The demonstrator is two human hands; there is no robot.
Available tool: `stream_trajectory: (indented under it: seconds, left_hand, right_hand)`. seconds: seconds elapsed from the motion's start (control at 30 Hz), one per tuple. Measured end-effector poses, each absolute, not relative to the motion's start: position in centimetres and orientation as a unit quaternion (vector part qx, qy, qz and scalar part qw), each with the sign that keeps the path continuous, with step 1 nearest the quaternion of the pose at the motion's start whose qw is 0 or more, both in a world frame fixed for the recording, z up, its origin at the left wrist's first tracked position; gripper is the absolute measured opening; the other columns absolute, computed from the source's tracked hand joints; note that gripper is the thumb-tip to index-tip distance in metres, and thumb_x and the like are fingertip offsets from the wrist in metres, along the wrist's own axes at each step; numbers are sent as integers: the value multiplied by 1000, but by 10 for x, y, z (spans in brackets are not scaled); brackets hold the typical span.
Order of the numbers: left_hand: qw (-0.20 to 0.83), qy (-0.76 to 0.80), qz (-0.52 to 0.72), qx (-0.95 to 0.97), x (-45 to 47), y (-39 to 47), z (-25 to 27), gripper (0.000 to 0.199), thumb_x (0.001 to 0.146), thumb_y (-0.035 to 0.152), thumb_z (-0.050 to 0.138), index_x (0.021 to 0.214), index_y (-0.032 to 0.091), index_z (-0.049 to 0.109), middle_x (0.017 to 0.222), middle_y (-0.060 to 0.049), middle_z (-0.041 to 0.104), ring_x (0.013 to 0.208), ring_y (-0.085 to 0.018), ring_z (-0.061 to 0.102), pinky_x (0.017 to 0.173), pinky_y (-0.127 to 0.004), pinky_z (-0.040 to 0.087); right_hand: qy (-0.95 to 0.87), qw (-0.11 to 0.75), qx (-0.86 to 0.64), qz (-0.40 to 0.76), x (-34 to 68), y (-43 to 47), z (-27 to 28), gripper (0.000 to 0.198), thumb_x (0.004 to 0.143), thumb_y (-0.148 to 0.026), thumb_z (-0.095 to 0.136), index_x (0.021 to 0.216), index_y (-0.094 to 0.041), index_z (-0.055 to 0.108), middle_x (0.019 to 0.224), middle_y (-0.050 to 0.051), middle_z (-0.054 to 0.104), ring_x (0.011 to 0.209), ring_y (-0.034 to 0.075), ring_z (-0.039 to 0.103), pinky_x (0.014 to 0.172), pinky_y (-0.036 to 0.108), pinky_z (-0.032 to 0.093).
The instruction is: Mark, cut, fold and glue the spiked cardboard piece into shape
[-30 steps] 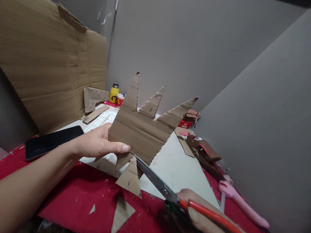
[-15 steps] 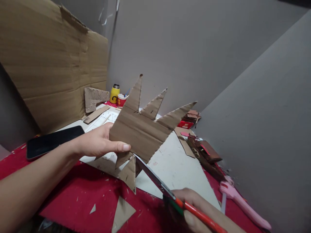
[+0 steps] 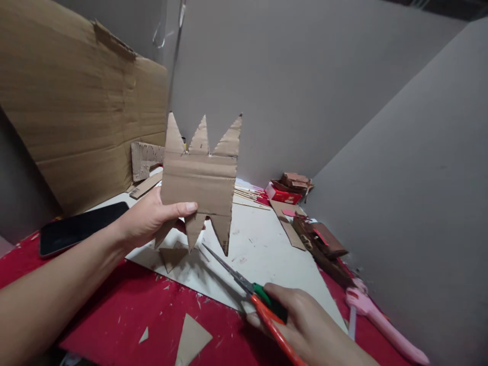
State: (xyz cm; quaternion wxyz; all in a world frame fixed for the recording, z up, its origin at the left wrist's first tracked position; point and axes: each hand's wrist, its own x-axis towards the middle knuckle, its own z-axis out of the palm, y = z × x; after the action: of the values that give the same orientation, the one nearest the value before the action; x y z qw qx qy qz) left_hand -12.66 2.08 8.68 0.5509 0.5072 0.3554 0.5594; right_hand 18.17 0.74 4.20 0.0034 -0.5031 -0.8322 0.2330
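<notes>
A brown cardboard cutout [image 3: 200, 180] stands upright in my left hand [image 3: 152, 218], pinched with the thumb across its lower front. Pointed triangles rise from its top edge and others point down from the bottom edge. My right hand [image 3: 293, 315] is wrapped round the orange and green handles of a pair of scissors [image 3: 232, 272]. The blades look closed, and their tip lies just below the cutout, apart from it. A loose cardboard triangle [image 3: 173, 258] rests on the white board under the left hand. Another triangle [image 3: 191, 338] lies on the red cloth in front.
A white board [image 3: 274, 254] covers much of the red cloth [image 3: 133, 305]. At left are a black phone [image 3: 84, 229] and a large cardboard sheet [image 3: 95, 112]. Thin sticks [image 3: 249, 193], a red box [image 3: 284, 194], brown pieces and a pink glue gun [image 3: 385, 320] line the right.
The cutout has turned upright and shifted left in my left hand. The scissors have come away from its lower edge. A triangle of cardboard now lies on the board below.
</notes>
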Motion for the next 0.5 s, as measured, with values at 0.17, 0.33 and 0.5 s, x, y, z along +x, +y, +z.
stream_trajectory:
  seconds: [0.17,0.33,0.5]
  left_hand:
    - [578,342,571,472,-122,19,85,33,76,27,82,102,17,65,87,-4,71,71,-14,66,54,-18,53]
    - [590,340,594,428,-117,18,86,32,77,25,79,105,17,67,93,-7,74,74,-18,70,57,-24,59]
    - [606,311,620,391,-115,16,88,27,81,21,76,106,15,69,95,-8,76,80,-20,72,67,-29,63]
  right_hand:
    - [-837,17,-496,232,182,8,43,32,90,-49,56,72,-23,50,68,1,63,62,20,55,58,30,34]
    - [-857,14,-465,223,182,7,45,27,87,-44,63,74,-23,52,71,0,66,62,18,57,58,28,40]
    - [-872,59,-442,203,199,2,41,26,83,-45,66,92,-22,68,94,9,77,81,27,71,64,28,54]
